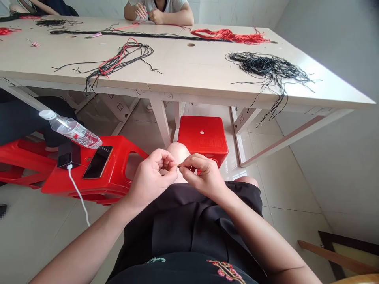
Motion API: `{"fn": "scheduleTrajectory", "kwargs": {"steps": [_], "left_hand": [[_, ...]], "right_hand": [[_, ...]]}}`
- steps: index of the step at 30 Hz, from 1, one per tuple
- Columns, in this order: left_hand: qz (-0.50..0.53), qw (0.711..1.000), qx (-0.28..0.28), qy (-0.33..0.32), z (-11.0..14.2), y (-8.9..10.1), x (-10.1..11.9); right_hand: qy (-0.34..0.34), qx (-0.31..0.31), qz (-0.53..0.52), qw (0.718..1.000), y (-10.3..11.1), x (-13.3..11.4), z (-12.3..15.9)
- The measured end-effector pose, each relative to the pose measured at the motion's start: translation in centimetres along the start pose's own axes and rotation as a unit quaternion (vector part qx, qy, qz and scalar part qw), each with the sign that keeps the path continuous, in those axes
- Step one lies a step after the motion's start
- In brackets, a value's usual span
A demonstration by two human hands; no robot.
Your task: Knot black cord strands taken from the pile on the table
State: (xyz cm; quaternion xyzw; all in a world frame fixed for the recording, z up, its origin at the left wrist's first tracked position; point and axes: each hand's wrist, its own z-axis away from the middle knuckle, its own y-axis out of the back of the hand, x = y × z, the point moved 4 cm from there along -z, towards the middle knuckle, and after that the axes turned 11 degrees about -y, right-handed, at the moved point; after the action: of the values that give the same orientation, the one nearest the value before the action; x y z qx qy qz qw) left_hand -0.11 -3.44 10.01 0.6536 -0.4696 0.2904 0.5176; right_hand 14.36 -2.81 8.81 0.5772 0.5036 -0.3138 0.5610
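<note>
My left hand [152, 175] and my right hand [205, 175] meet above my lap, fingertips almost touching. Thumb and forefinger are pinched together on each hand. A tiny dark bit shows between the fingertips, perhaps the end of a thin cord, but most of it is hidden. On the table [183, 71] in front of my hands lies a looped bundle of black cords [139, 49] with a red cord [120, 57] running through it. A tangled heap of black cords [263, 65] lies to the right, its ends hanging over the edge.
A red stool [122, 157] at my left holds a water bottle [74, 130], a phone [98, 162] and a black charger [69, 155] with a white cable. Another red stool [204, 134] stands under the table. Across it, a person [158, 14] handles red cord near a red bundle [233, 36].
</note>
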Motion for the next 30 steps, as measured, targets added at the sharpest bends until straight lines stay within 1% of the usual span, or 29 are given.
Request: {"fn": "scheduleTrajectory", "kwargs": {"steps": [3, 7, 9, 10, 12, 13, 15, 17, 19, 22, 24, 26, 28, 30], "left_hand": [[-0.023, 1.000, -0.007, -0.015, 0.2, -0.1, 0.0], [-0.050, 0.998, -0.026, -0.009, 0.4, -0.3, -0.2], [-0.035, 0.999, -0.037, 0.017, 0.3, -0.5, -0.4], [-0.010, 0.998, -0.045, 0.039, 0.3, -0.7, -0.6], [0.077, 0.989, -0.065, 0.104, 0.4, -1.0, -1.0], [0.132, 0.978, -0.072, 0.143, 0.5, -1.2, -1.3], [0.236, 0.944, -0.074, 0.218, 0.7, -1.4, -2.0], [0.310, 0.908, -0.050, 0.278, 0.9, -1.1, -3.0], [0.356, 0.881, -0.013, 0.311, 1.0, -0.4, -4.2], [0.373, 0.867, 0.027, 0.331, 1.2, 0.9, -6.5], [0.357, 0.867, 0.041, 0.346, 1.4, 1.4, -8.1], [0.332, 0.871, 0.057, 0.357, 1.7, 1.7, -9.4], [0.307, 0.877, 0.067, 0.362, 2.0, 1.8, -10.3], [0.287, 0.883, 0.066, 0.366, 2.3, 1.6, -10.8]], "right_hand": [[-0.037, -0.013, -0.015, 0.999, 0.1, 0.0, 0.1], [-0.038, -0.021, 0.011, 0.999, 0.1, 0.3, 0.2], [-0.032, -0.044, 0.028, 0.998, -0.2, 0.8, 0.2], [-0.032, -0.058, 0.038, 0.997, -0.3, 1.1, 0.2], [-0.035, -0.078, 0.075, 0.994, -0.5, 2.0, 0.1], [-0.037, -0.083, 0.102, 0.991, -0.5, 2.6, 0.0], [-0.059, -0.087, 0.153, 0.983, -0.4, 4.3, -0.4], [-0.111, -0.094, 0.173, 0.974, -0.1, 6.6, -0.8], [-0.166, -0.103, 0.173, 0.965, 0.4, 9.4, -1.1], [-0.217, -0.095, 0.173, 0.956, 1.9, 13.7, -1.0], [-0.253, -0.071, 0.178, 0.948, 3.6, 16.6, -0.6], [-0.291, -0.047, 0.185, 0.938, 5.8, 19.0, 0.0], [-0.327, -0.017, 0.198, 0.924, 8.2, 20.8, 0.6], [-0.350, 0.018, 0.214, 0.912, 9.9, 21.3, 0.9]]}}
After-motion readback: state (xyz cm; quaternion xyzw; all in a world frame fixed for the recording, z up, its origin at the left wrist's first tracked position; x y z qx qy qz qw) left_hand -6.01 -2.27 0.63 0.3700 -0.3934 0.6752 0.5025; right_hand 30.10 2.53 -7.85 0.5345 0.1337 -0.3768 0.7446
